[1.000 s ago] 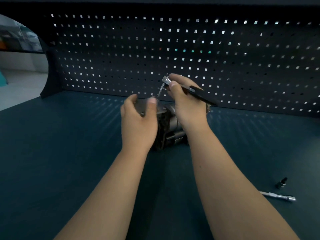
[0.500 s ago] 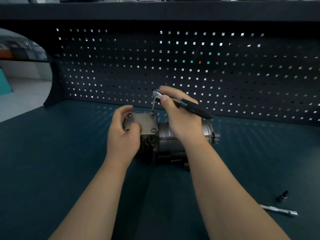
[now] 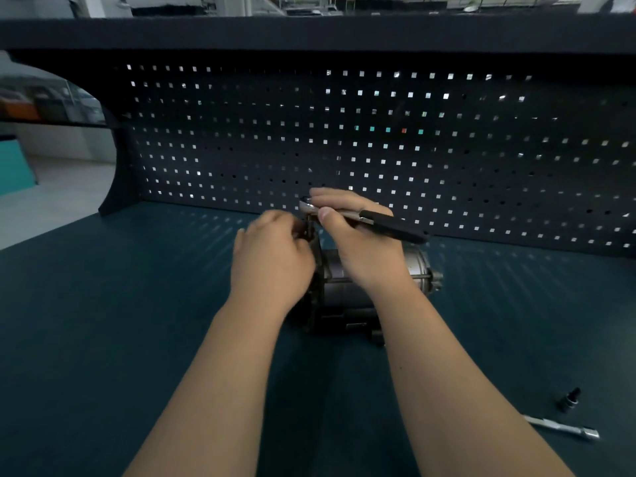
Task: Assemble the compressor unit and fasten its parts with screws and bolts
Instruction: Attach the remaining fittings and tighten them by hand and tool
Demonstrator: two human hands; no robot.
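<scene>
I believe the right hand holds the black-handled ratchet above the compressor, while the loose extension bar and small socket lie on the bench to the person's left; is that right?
Not quite: the head view shows the extension bar and small socket lying on the bench to the person's right. The right hand does hold the ratchet above the compressor.

Bare L hand (image 3: 272,256) & R hand (image 3: 364,251), bare forearms to frame btm.
</scene>
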